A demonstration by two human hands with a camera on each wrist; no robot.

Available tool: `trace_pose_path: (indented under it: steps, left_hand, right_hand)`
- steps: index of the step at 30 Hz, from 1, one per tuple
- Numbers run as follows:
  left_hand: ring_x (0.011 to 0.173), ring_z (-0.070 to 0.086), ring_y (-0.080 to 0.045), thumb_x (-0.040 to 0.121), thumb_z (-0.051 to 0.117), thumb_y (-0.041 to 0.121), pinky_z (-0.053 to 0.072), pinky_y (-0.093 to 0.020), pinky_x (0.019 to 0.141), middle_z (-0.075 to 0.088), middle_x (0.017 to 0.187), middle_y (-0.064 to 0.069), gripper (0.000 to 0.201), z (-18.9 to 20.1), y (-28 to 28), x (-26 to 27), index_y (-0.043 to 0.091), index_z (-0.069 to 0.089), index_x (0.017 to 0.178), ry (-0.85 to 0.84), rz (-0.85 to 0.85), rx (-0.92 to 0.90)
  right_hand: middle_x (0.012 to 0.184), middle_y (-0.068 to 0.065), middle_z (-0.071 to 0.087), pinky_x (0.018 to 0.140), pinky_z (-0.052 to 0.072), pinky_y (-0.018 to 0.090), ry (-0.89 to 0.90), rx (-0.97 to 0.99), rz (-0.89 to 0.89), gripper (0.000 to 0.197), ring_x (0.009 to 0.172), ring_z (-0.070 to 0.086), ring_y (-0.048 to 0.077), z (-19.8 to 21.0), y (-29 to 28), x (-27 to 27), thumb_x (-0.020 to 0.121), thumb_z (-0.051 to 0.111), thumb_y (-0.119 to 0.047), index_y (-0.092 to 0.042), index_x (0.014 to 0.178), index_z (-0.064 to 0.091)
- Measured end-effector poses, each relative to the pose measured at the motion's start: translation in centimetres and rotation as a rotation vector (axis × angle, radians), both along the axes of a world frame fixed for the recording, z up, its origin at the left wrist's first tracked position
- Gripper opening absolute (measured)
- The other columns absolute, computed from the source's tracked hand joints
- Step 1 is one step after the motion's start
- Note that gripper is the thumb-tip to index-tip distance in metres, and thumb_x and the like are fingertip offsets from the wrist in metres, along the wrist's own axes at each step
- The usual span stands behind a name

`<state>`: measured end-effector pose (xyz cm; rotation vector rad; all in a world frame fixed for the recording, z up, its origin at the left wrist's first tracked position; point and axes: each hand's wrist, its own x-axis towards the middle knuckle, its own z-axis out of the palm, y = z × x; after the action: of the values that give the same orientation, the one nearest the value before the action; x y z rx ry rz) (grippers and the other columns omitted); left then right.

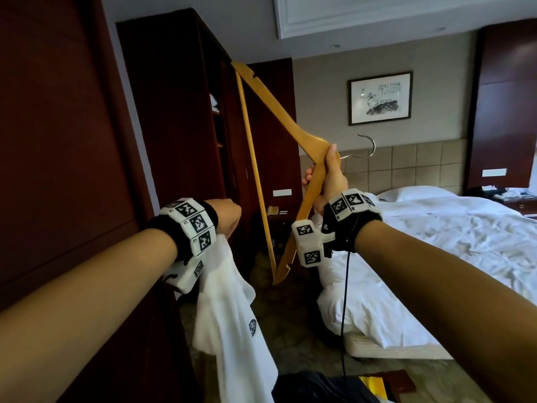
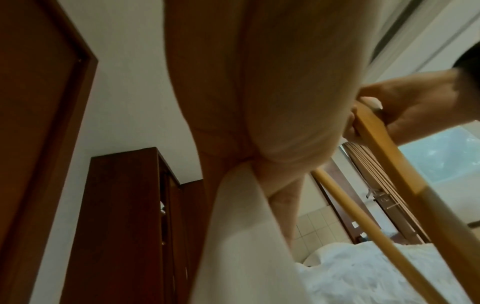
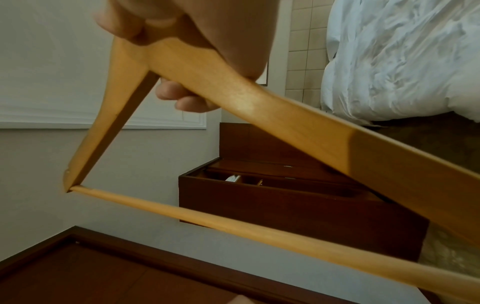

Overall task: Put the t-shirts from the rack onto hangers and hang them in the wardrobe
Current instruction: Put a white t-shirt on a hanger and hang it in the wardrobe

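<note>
My right hand [image 1: 325, 177] grips a wooden hanger [image 1: 279, 112] at its middle, held on end with one arm pointing up and the metal hook [image 1: 367, 145] to the right. In the right wrist view the fingers [image 3: 179, 94] curl round the hanger's [image 3: 259, 98] neck. My left hand [image 1: 229, 216] is clenched on a white t-shirt [image 1: 232, 315] with a small dark logo, which hangs down from the fist. The left wrist view shows the cloth [image 2: 246, 226] pinched under the palm. The dark wooden wardrobe [image 1: 180, 112] stands ahead on the left, its door open.
A bed with rumpled white bedding [image 1: 436, 242] fills the right side. A dark wood door panel [image 1: 58, 141] is close on my left. A nightstand with a phone [image 1: 274, 210] sits between wardrobe and bed. Dark cloth and a yellow item [image 1: 374, 386] lie below.
</note>
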<state>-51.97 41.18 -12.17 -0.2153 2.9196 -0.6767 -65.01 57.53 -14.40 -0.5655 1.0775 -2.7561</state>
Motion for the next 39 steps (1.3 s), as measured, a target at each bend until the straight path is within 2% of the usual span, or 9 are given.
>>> trace_pose_path:
  steps: [5,9,15,22,26,31,34,36,39]
  left_hand:
    - [0.107,0.057,-0.029,0.093,0.043,-0.001,0.044,-0.029,0.083,0.055,0.122,-0.016,0.028,-0.1,-0.7,0.2,-0.002,0.058,0.117,0.036,-0.01,-0.118]
    - [0.108,0.052,-0.028,0.093,0.039,-0.003,0.04,-0.027,0.078,0.044,0.124,-0.012,0.041,-0.3,-1.7,0.5,0.009,0.054,0.128,0.087,-0.049,-0.105]
    - [0.127,0.045,-0.027,0.087,0.047,0.003,0.041,-0.027,0.099,0.043,0.143,-0.009,0.055,-0.1,-2.5,0.7,0.024,0.047,0.138,0.263,0.059,0.392]
    - [0.096,0.061,-0.025,0.085,0.04,-0.008,0.044,-0.014,0.06,0.055,0.127,-0.012,0.062,-0.6,-1.2,0.5,0.023,0.046,0.139,0.303,0.112,0.697]
    - [0.059,0.043,-0.012,0.091,0.038,-0.008,0.033,-0.008,0.04,0.056,0.086,-0.003,0.052,-0.5,-0.4,-0.5,0.016,0.049,0.136,0.374,0.15,0.832]
    - [0.081,0.056,-0.02,0.089,0.036,-0.011,0.049,-0.023,0.068,0.058,0.104,-0.009,0.049,0.1,0.0,-1.2,0.01,0.058,0.128,0.565,0.171,1.12]
    - [0.073,0.056,-0.013,0.082,0.029,-0.021,0.051,-0.016,0.057,0.06,0.111,-0.008,0.06,0.5,0.2,-1.7,0.009,0.06,0.124,0.69,0.127,1.304]
    - [0.072,0.056,-0.014,0.08,0.027,-0.023,0.05,-0.014,0.05,0.062,0.101,-0.008,0.064,1.2,0.3,-1.8,0.009,0.062,0.124,0.757,0.106,1.415]
    - [0.084,0.058,-0.019,0.075,0.027,-0.024,0.051,-0.017,0.055,0.063,0.11,-0.012,0.069,2.3,0.3,-1.9,0.013,0.063,0.121,0.816,0.074,1.534]
  right_hand:
    - [0.053,0.0,0.054,0.056,0.047,0.026,-0.004,-0.022,0.026,0.052,0.047,0.053,0.01,-0.2,-1.2,0.4,0.087,0.05,-0.058,-0.007,0.082,0.06]
    - [0.057,0.001,0.054,0.057,0.047,0.026,-0.014,-0.043,0.042,0.052,0.049,0.053,0.01,-0.4,-1.9,0.5,0.087,0.05,-0.059,-0.008,0.086,0.061]
    - [0.058,0.0,0.051,0.057,0.047,0.025,-0.002,-0.09,0.021,0.052,0.048,0.051,0.01,0.8,-2.5,1.1,0.087,0.049,-0.059,-0.008,0.085,0.06]
    - [0.052,-0.001,0.054,0.056,0.048,0.024,0.027,-0.209,-0.031,0.037,0.047,0.052,0.01,2.7,-2.2,1.8,0.087,0.06,-0.044,-0.007,0.08,0.057]
    - [0.056,-0.002,0.055,0.061,0.046,0.021,0.085,-0.238,0.017,0.024,0.051,0.053,0.008,3.4,-1.4,1.9,0.088,0.063,-0.032,-0.01,0.082,0.057]
    - [0.058,-0.003,0.056,0.063,0.046,0.021,0.155,-0.22,0.057,0.022,0.054,0.054,0.008,3.9,-0.4,2.0,0.088,0.061,-0.032,-0.011,0.086,0.057]
    - [0.058,-0.004,0.056,0.062,0.046,0.02,0.207,-0.186,0.067,0.02,0.054,0.054,0.007,4.1,0.2,2.0,0.09,0.059,-0.032,-0.012,0.089,0.057]
    - [0.058,-0.003,0.056,0.062,0.046,0.02,0.242,-0.157,0.068,0.018,0.055,0.053,0.008,4.0,0.6,1.9,0.091,0.057,-0.03,-0.012,0.092,0.056]
    - [0.061,-0.001,0.055,0.065,0.045,0.022,0.276,-0.035,0.042,0.02,0.058,0.052,0.011,3.0,0.8,1.7,0.089,0.058,-0.032,-0.012,0.093,0.057]
